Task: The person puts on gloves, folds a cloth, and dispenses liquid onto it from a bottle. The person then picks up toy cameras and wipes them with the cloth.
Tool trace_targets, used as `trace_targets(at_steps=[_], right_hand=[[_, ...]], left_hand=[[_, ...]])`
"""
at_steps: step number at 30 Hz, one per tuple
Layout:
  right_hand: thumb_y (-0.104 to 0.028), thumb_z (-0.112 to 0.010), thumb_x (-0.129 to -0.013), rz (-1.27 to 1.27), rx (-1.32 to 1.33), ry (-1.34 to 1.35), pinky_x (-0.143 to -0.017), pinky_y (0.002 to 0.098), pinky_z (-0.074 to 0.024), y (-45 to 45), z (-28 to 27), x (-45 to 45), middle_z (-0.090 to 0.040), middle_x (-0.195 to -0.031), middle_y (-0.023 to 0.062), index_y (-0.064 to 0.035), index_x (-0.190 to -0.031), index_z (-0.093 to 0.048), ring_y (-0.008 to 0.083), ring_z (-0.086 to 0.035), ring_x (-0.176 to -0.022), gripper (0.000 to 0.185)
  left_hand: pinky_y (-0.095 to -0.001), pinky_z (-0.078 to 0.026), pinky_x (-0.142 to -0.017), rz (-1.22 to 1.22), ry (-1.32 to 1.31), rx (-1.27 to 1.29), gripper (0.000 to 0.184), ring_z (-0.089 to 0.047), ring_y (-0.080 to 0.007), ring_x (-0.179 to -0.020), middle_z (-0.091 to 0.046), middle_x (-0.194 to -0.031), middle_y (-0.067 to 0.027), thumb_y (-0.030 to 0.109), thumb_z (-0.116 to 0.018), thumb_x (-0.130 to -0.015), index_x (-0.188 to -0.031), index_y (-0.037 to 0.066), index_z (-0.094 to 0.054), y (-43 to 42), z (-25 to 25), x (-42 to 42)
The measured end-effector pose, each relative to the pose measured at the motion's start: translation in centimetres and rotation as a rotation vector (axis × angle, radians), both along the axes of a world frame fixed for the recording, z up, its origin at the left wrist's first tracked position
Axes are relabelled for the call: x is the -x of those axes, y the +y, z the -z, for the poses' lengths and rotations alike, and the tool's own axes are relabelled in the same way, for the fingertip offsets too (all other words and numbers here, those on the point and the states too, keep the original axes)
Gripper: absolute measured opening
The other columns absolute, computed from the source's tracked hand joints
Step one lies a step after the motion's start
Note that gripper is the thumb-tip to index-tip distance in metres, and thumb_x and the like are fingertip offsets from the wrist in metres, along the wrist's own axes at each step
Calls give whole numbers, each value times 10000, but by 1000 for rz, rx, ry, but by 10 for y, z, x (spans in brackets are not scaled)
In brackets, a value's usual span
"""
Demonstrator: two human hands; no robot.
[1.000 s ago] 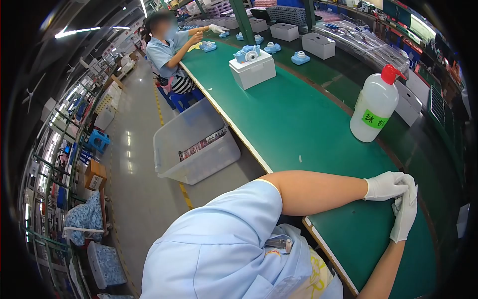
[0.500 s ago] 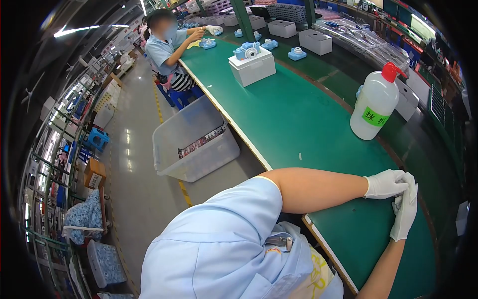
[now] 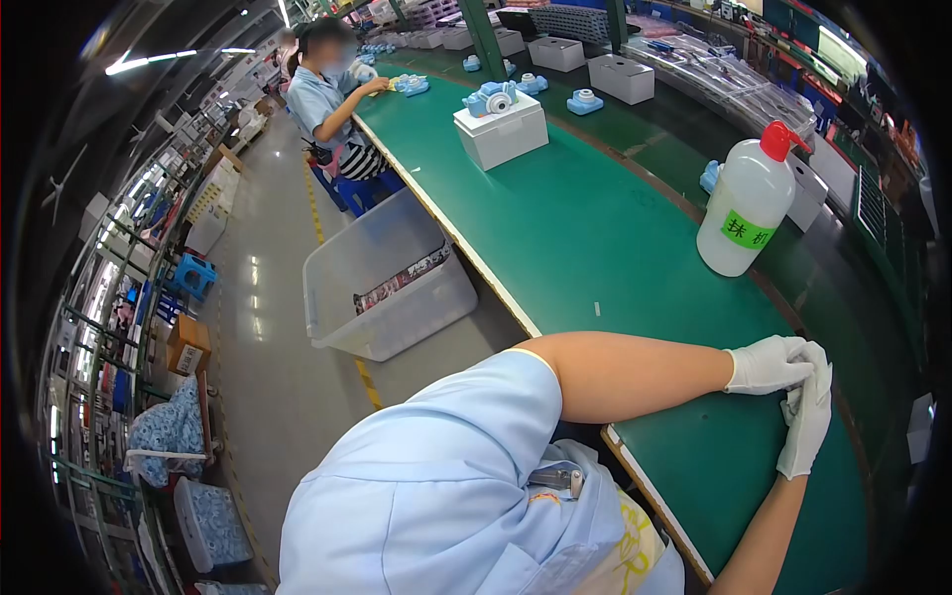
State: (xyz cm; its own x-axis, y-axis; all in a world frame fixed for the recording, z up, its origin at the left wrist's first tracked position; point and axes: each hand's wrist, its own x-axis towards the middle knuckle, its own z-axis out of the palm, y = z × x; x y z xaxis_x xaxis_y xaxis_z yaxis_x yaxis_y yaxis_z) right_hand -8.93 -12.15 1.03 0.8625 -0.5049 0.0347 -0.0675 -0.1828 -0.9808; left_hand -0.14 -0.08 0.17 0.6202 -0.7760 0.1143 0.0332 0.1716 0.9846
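Note:
My left hand (image 3: 766, 367), in a white glove, is closed against my right hand (image 3: 808, 426) at the right of the view. The right hand wears a white glove too, and its fingers are folded together with the left's. No object shows between them. Both rest over the green tabletop (image 3: 615, 253). Beyond them stands a translucent white bottle (image 3: 734, 203) with a red cap and a green label. Farther up the table, a light-blue toy camera (image 3: 492, 99) sits on a white box (image 3: 504, 137).
A co-worker (image 3: 322, 99) sits at the far end, a hand near another blue toy camera (image 3: 410, 85). Along the right, a dark green belt (image 3: 645, 139) carries white boxes (image 3: 622, 79) and toy cameras (image 3: 585, 101). A clear plastic bin (image 3: 387, 332) stands on the floor beside the table.
The co-worker's hands have come down and apart from their raised position, one now near the toy camera. Blue toy cameras on the belt have shifted slightly left. My hands stay still.

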Motion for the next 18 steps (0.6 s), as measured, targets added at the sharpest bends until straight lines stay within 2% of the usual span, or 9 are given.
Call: trace_targets(at_steps=[2,5,8,18], right_hand=[[-387,-525,-996,-33,9,9,-489,185,-203,-5,3,0,-342,-668,-86,-80,-1352,-552,10,-277,-562,471],[-372,-523,-1000,-20,11,-13,-485,187,-199,-3,3,-1,-339,-663,-88,-85,-1344,-560,7,-275,-555,450],[-379,-537,-993,-31,-14,-18,-498,190,-215,3,-5,1,-387,-681,-74,-63,-1198,-621,10,-302,-572,386],[-360,-529,-999,-15,14,-17,-495,185,-218,-2,2,-1,-376,-675,-81,-71,-1291,-592,10,-298,-567,416]], left_hand=[[-284,-480,-862,2,15,15,252,-588,-132,-950,-635,-1042,-59,196,-568,-936,-1121,24,-570,-1,2,0],[-284,-480,-863,-9,0,-7,248,-588,-131,-950,-636,-1040,-58,195,-567,-936,-1116,24,-571,-1,2,0],[-285,-481,-860,1,-7,7,247,-589,-132,-946,-637,-1037,-58,197,-567,-936,-1113,24,-571,-2,4,-2],[-284,-480,-852,-13,-44,4,254,-593,-137,-938,-641,-1025,-62,215,-562,-938,-1109,27,-576,-2,4,-2]])
